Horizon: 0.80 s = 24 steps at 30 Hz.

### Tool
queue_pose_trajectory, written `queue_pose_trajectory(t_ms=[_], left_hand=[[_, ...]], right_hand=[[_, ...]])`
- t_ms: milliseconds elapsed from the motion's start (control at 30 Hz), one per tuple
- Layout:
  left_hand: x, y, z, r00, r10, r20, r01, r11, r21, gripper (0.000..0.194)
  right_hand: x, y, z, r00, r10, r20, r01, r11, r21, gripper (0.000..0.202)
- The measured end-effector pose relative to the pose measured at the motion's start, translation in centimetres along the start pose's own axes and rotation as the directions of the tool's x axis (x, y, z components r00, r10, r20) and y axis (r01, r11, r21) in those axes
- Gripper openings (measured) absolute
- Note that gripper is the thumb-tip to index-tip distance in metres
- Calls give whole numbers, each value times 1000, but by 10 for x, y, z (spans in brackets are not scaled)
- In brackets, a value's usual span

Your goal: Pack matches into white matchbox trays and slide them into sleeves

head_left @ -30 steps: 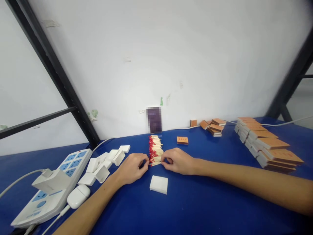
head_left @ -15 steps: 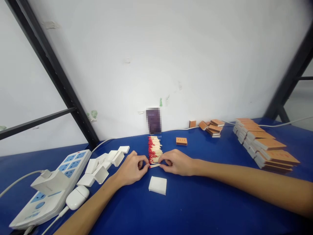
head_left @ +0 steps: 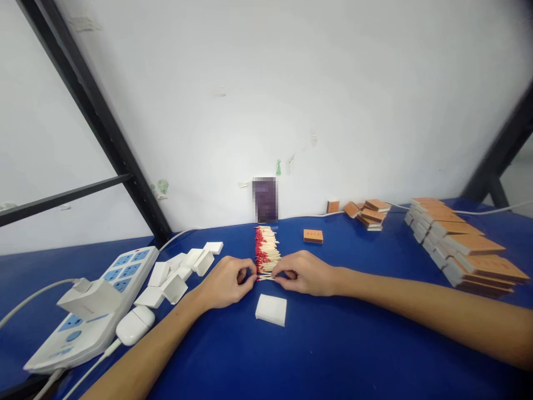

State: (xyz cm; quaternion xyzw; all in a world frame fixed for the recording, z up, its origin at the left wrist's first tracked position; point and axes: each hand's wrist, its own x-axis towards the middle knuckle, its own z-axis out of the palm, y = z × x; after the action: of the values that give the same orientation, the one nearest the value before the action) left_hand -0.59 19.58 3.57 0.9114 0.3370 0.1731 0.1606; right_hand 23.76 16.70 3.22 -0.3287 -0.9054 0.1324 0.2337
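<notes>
A long pile of red-tipped matches (head_left: 268, 250) lies on the blue table (head_left: 325, 344), heads toward the left. At its near end, a few matches (head_left: 265, 276) stretch between my two hands. My left hand (head_left: 230, 282) pinches them by the red heads with thumb and forefinger. On the other side, my right hand (head_left: 303, 273) has its thumb and fingers closed at the plain wooden ends. Just below my hands sits a small white box tray (head_left: 271, 310), apart from both.
Several white box trays (head_left: 174, 288) cluster at the left, beside a power strip (head_left: 95, 316) and a white earphone case (head_left: 135, 326). One orange matchbox (head_left: 313, 236) lies right of the pile. Stacked matchboxes (head_left: 470, 244) stand far right. A pixelated dark object (head_left: 265, 200) leans at the wall.
The view has shifted slightly, so everything sits a little differently in the picture. Both hands stay at the near end of the pile, still pinching the matches.
</notes>
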Motion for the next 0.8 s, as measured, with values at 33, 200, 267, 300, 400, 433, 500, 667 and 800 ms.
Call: queue_pose_trajectory(t_ms=[33,200,267,300,400,433,500,667,800], left_hand=[[0,0,0,1000,0,0,0,1000,4,14],[-1,0,0,1000,-2,-11,2,1000,17,12],[-1,1,1,1000,4,-18,-3,1000,16,10],[-1,1,1,1000,8,-19,-8,1000,16,9],[-1,2,0,1000,16,-18,-16,1000,6,9],[0,2,0,1000,14,-18,-14,1000,-3,9],[0,2,0,1000,7,-12,-7,1000,-29,8],[1,0,2,1000,-24,20,26,995,-99,9],[1,-2,2,999,-46,29,49,992,-118,10]], right_hand=[[0,0,0,1000,6,0,-6,1000,2,13],[0,0,0,1000,22,7,-22,1000,4,10],[0,1,0,1000,19,10,-19,1000,10,10],[0,1,0,1000,15,12,-15,1000,13,10],[0,3,1,1000,6,11,-6,1000,18,11],[0,3,2,1000,6,8,-6,1000,19,12],[0,4,2,1000,8,0,-8,1000,22,12],[-1,2,0,1000,-26,13,26,999,40,18],[-2,1,-2,999,-41,12,41,999,33,17]])
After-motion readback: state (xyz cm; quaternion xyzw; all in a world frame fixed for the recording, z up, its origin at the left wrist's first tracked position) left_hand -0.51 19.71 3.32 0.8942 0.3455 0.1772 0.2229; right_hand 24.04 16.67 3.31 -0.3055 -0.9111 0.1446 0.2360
